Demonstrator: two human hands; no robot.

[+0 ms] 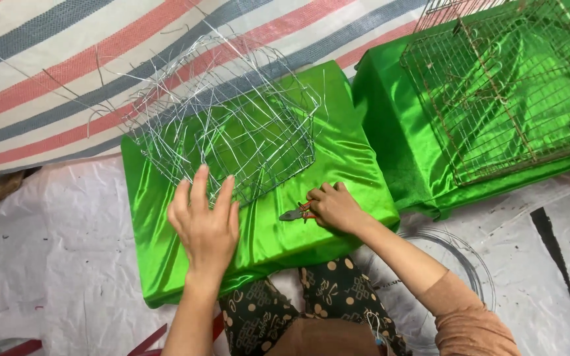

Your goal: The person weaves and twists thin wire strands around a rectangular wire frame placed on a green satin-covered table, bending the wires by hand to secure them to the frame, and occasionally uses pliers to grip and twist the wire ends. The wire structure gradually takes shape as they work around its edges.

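Centre of frame: our left hand (204,221) lies flat, fingers spread, on the near edge of a half-made wire mesh basket (222,122), which sits on a green satin cushion (166,217). Our right hand (334,206) is closed round red-handled pliers (296,212), just right of the mesh; the handles are mostly hidden by the fingers, jaws hard to make out. Upper right: a finished wire cage (506,86), cut off by the frame edge. Lower right: a wire coil (476,264), partly behind our arm.
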